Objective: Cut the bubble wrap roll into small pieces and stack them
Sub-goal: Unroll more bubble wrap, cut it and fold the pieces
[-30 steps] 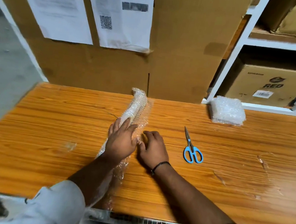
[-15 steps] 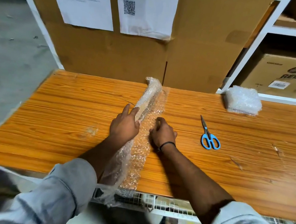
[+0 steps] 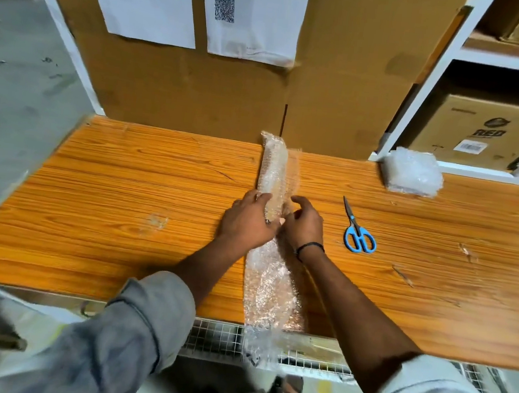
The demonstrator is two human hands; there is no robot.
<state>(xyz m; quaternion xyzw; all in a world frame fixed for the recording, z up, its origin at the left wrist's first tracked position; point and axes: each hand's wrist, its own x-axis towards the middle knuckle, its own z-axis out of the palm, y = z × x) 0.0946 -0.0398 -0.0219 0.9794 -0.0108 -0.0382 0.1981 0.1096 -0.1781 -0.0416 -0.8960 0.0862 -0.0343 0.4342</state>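
A long clear bubble wrap roll (image 3: 273, 169) lies front to back across the middle of the wooden table (image 3: 122, 214), its loose end hanging over the near edge. My left hand (image 3: 247, 220) curls round the roll from the left at its middle. My right hand (image 3: 304, 225) meets it from the right, fingers bent on the wrap's loose edge. Blue-handled scissors (image 3: 358, 234) lie shut on the table to the right of my right hand. A stack of cut bubble wrap pieces (image 3: 413, 171) sits at the back right.
Tall cardboard boxes (image 3: 342, 93) with taped paper sheets stand against the table's back edge. A white shelf (image 3: 423, 85) at the right holds more cartons. A wire grid runs below the table's near edge. Bare concrete floor lies to the left.
The roll has been straightened so it lies square to the table edge. Both hands have come together on its middle, the right hand moving from flat on the sheet to the wrap's edge.
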